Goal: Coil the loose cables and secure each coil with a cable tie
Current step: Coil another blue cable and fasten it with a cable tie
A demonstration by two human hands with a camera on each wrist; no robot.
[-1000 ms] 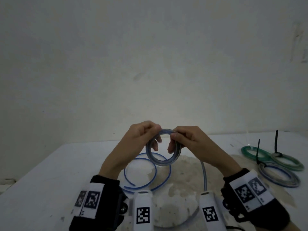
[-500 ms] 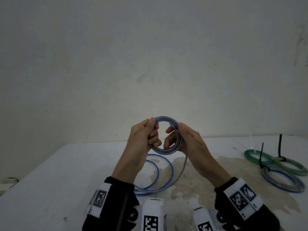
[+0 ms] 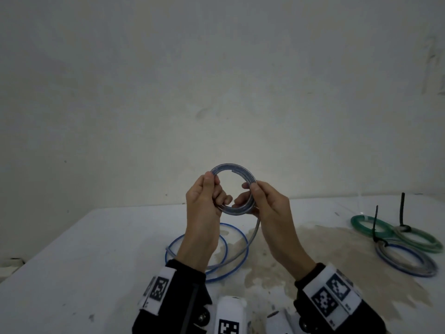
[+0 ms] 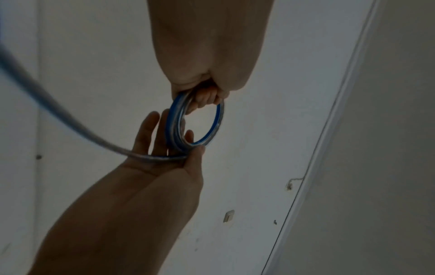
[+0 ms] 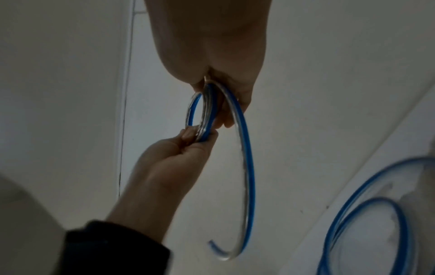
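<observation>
A clear cable with a blue stripe is partly wound into a small coil held upright in the air above the table. My left hand grips the coil's left side with curled fingers. On the coil's right side, my right hand pinches it between thumb and fingers. The left wrist view shows the coil between my left hand and right hand. The unwound cable hangs from the coil and loops on the table; its free end shows in the right wrist view.
Three coils lie at the table's right: a green one, a pale green one and a blue-grey one. Black cable ties stand up from them. A brown stain covers the table's middle. A bare wall is behind.
Both hands have lifted the coil higher above the table. My right hand has slid from the coil's top round to its right side, and less loose cable lies on the table.
</observation>
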